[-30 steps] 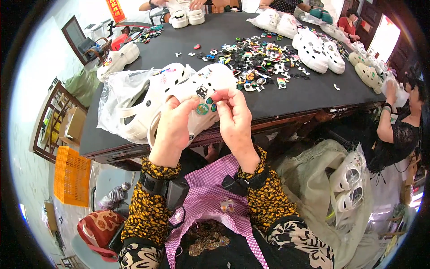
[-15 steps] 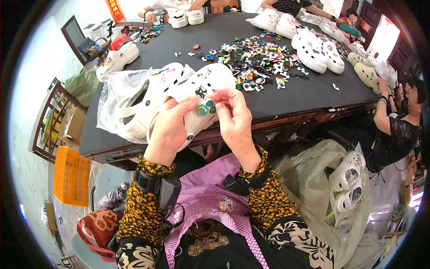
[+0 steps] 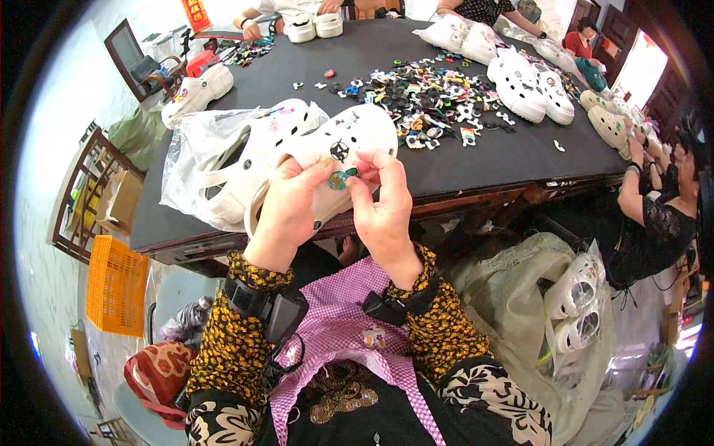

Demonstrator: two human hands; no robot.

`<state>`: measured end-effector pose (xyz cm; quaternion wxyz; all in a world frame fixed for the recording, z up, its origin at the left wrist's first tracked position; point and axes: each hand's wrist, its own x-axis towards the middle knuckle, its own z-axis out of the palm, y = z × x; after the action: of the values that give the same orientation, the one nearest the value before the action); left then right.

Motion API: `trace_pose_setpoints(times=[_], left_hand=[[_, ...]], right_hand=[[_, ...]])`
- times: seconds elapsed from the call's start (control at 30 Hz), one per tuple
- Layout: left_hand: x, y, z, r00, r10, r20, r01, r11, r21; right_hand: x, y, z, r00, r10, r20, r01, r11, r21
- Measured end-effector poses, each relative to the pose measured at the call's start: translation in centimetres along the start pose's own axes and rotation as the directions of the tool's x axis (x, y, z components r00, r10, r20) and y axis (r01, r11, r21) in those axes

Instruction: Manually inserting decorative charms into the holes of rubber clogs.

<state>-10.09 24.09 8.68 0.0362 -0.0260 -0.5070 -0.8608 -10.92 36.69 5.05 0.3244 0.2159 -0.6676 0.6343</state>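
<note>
A white clog (image 3: 366, 131) is tilted up at the table's near edge. My left hand (image 3: 285, 207) grips its side, the thumb lying on the upper beside a round green charm (image 3: 337, 180). My right hand (image 3: 387, 212) pinches a small dark green shoe charm (image 3: 352, 172) between thumb and fingers, against the clog's upper. Above it a black-and-white round charm (image 3: 339, 151) sits in the clog. Just left, the other white clog (image 3: 277, 141) rests on a clear plastic bag (image 3: 186, 160). My fingers cover part of the pinched charm.
A pile of loose charms (image 3: 431, 97) spreads over the black table (image 3: 297, 74). Beyond it stand white clogs (image 3: 518, 85), and another clog (image 3: 199, 95) lies at the left. Co-workers sit around the table. A sack (image 3: 506, 290) with bagged clogs is at my right, an orange crate (image 3: 115, 286) at my left.
The clog in my hands has shifted slightly right. My right thumb has moved up over the dark green charm, covering more of it. A person at the far right has straightened up.
</note>
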Motion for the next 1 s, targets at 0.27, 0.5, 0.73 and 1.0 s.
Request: trace_pose_setpoints(times=[0.27,0.5,0.73,1.0], left_hand=[[-0.1,-0.9,-1.1,0.997,0.029,0.069,-0.034,0.996,0.080],[-0.2,-0.7,-0.5,0.998,0.026,0.060,-0.030,0.997,0.075],[-0.2,-0.3,-0.2,1.000,0.015,0.026,-0.017,0.998,0.057],[0.1,0.1,-0.3,1.000,-0.022,-0.010,0.023,0.996,0.081]], right_hand=[[0.7,-0.8,-0.7,0.994,0.044,0.096,-0.046,0.999,0.014],[0.9,-0.4,-1.0,0.986,-0.081,0.143,0.083,0.997,-0.003],[1.4,-0.4,-1.3,0.898,-0.374,0.232,0.421,0.884,-0.202],[-0.2,-0.9,-0.7,0.986,-0.148,0.079,0.150,0.989,-0.014]])
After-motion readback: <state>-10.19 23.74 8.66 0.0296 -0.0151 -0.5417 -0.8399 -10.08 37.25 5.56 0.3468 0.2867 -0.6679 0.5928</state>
